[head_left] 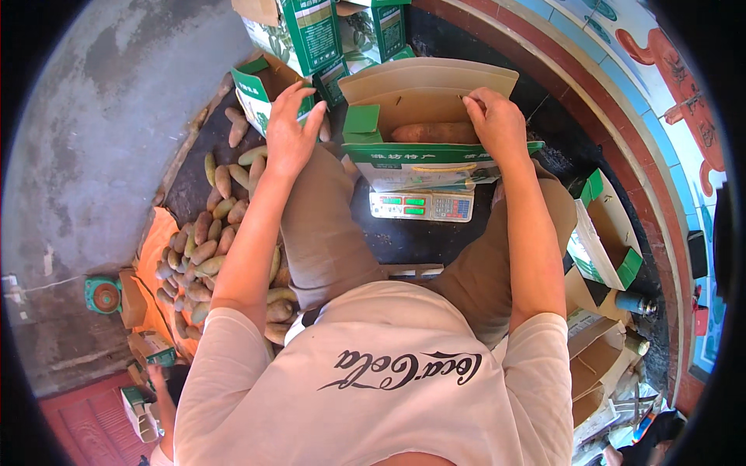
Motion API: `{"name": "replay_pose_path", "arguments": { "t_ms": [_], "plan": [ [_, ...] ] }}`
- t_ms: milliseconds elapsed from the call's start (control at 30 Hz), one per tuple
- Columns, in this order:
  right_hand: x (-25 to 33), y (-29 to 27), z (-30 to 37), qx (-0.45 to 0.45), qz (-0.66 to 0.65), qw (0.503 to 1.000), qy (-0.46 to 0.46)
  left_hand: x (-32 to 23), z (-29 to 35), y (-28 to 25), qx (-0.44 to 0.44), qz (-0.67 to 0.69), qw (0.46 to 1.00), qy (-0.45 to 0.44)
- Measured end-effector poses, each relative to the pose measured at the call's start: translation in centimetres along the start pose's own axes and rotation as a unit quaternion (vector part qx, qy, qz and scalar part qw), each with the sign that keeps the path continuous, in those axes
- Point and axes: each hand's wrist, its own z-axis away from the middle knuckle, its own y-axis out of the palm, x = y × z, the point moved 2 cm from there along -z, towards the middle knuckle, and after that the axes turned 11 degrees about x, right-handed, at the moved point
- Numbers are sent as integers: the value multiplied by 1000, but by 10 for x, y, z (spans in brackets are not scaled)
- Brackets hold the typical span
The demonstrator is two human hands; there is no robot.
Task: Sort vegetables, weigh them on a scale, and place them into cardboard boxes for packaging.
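In front of me an open green-and-white cardboard box (431, 169) stands on a digital scale (420, 205) with lit green displays. Inside it lies a long reddish-brown root (435, 133), looking like a sweet potato. Its tan back flap (427, 78) stands up, and a green side flap (361, 122) shows at the left end. At the right end, my right hand (499, 128) is closed with bent fingers on the box's edge; the gripped part is mostly hidden. My left hand (291, 130) is open, fingers apart, left of this box and in front of another open box (252, 89).
A pile of reddish and greenish roots (206, 248) lies at my left, partly on orange sheeting (155, 241). Green cartons (311, 31) are stacked at the back. Another open box (610, 233) and a blue bottle (633, 303) are at right. Another person's arm (163, 400) shows at lower left.
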Motion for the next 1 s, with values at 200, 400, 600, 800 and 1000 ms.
{"name": "replay_pose_path", "arguments": {
  "t_ms": [200,400,600,800,1000],
  "plan": [
    [0,9,4,26,26,999,19,0,4,1,-1,-34,999,6],
    [-2,15,7,40,28,999,12,-11,10,2,-8,-53,998,43],
    [-1,13,7,32,29,999,11,-13,13,-1,-10,-74,996,55],
    [2,11,7,7,30,1000,-4,-13,14,-2,-21,-74,996,49],
    [8,5,4,-15,13,1000,-7,-17,13,-3,-13,-96,994,57]
  ]
}}
